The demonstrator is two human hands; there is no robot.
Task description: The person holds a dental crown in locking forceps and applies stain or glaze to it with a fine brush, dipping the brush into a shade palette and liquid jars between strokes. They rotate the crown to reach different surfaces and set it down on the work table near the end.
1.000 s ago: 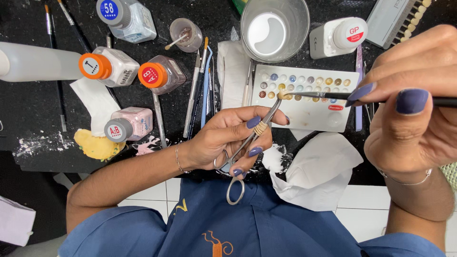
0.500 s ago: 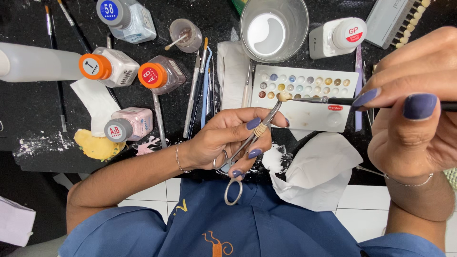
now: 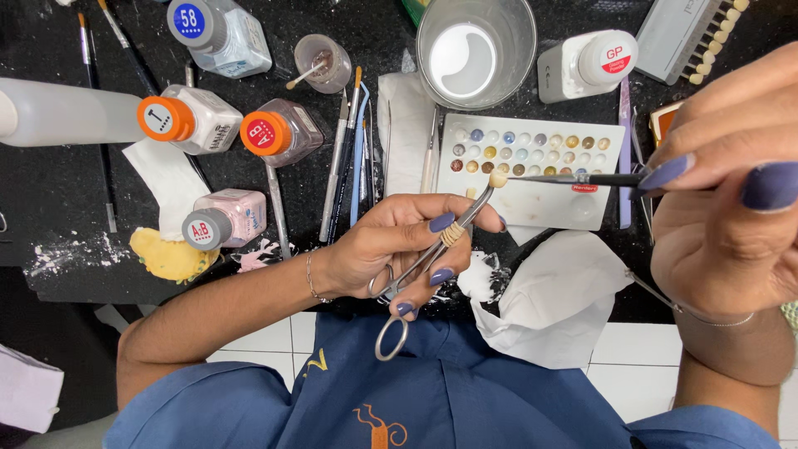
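Observation:
My left hand (image 3: 399, 241) is shut on the handles of steel locking forceps (image 3: 420, 268). Their tips clamp a small cream tooth crown (image 3: 497, 177) over a white palette (image 3: 540, 212) of coloured stain wells. Close to the camera on the right, my right hand (image 3: 723, 224) pinches a thin dark brush (image 3: 582, 178). The brush lies level and its tip touches the crown.
On the black worktop stand orange-capped bottles (image 3: 195, 119), a grey-capped pink jar (image 3: 226, 218), a clear glass (image 3: 475, 50), a white bottle (image 3: 586, 62), a tooth shade guide (image 3: 698, 33) and several brushes (image 3: 353, 158). Crumpled white tissue (image 3: 557, 295) lies at the near edge. A yellow lump (image 3: 166, 256) sits at left.
My right hand has drifted slightly lower with the brush. The brush tip stays at the crown, and my left hand and the forceps have not moved.

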